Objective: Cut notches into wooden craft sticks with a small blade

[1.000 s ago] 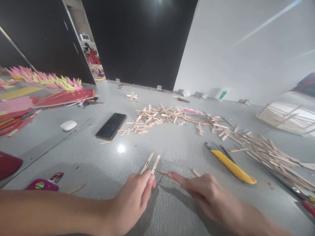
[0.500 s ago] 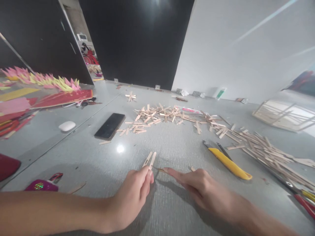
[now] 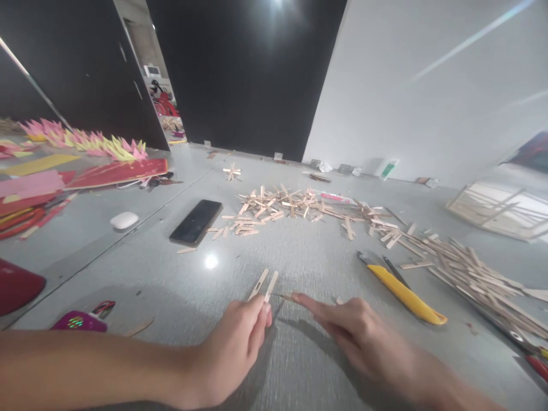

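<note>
Grey flooring (image 3: 299,251) runs back to a black wall panel and a white wall, and the person works low over it. Their left hand (image 3: 233,348) has its fingers closed, pinching two short wooden sticks (image 3: 264,285) by their near ends; the sticks lie side by side, close together and pointing away from the person, with their far ends over the floor. The right hand (image 3: 355,331) lies just beside them with its forefinger stretched toward the sticks; a thin sliver (image 3: 282,296) shows at the fingertip, though the blur makes it hard to tell whether the finger presses it or only touches it, so the grip of that hand cannot be told.

Right of the hands lies a yellow utility knife (image 3: 406,294). Farther back, a scatter of wooden sticks (image 3: 295,204) spreads across the floor and thickens into a pile (image 3: 466,268) at the right. A black phone (image 3: 196,221) lies flat left of the scatter, with a small white case (image 3: 124,220) beyond it. Pink and yellow paper shapes (image 3: 85,142) sit at the far left.
</note>
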`<state>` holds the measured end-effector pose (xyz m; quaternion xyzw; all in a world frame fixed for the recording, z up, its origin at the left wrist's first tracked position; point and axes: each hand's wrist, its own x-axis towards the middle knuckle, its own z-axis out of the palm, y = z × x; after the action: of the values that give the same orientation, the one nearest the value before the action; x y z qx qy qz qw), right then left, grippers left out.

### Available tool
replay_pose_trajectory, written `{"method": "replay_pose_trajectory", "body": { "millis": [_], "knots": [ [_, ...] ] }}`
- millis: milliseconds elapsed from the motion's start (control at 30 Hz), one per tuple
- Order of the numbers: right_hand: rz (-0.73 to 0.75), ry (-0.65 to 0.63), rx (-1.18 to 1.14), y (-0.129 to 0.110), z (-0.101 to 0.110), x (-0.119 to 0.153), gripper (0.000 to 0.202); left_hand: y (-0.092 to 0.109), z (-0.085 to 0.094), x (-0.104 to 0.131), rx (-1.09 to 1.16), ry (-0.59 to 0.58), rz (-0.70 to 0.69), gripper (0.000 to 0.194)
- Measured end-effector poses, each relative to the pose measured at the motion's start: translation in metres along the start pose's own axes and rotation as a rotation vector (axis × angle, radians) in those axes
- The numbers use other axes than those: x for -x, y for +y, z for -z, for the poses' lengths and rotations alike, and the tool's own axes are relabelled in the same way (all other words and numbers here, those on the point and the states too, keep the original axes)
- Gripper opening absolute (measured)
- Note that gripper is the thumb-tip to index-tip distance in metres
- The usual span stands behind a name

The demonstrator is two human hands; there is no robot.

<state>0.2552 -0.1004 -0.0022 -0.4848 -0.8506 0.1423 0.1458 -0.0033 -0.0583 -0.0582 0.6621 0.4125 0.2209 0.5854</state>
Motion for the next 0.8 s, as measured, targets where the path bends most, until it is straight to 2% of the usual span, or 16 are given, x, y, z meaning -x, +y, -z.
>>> {"method": "replay_pose_trajectory", "body": {
  "millis": [133,267,367,500,567,667,800],
  "knots": [
    [0.081,0.015,0.070,-0.006,-0.014,0.012,0.064,-0.004,0.000,0.000,-0.018,0.004,-0.033,0.030],
    [-0.042,0.050,0.190,-0.014,-0.008,0.017,0.060,-0.005,0.004,0.004,-0.035,-0.010,-0.061,0.029],
    [-0.095,0.078,0.156,-0.015,-0.001,0.015,0.053,-0.001,0.006,0.006,-0.063,-0.018,-0.083,0.030],
    [-0.001,0.103,0.045,-0.011,-0.008,0.013,0.048,0.007,0.006,0.003,-0.117,0.006,-0.132,0.020],
    [0.028,0.068,0.045,-0.010,-0.015,0.013,0.052,0.011,0.006,0.002,-0.132,0.019,-0.151,0.029],
    [0.092,0.123,0.205,-0.014,-0.018,0.010,0.050,0.018,0.006,0.001,-0.143,0.016,-0.164,0.034],
    [0.178,0.249,0.400,-0.032,-0.001,0.004,0.046,0.038,0.008,0.005,-0.142,-0.006,-0.153,0.035]
  ]
}}
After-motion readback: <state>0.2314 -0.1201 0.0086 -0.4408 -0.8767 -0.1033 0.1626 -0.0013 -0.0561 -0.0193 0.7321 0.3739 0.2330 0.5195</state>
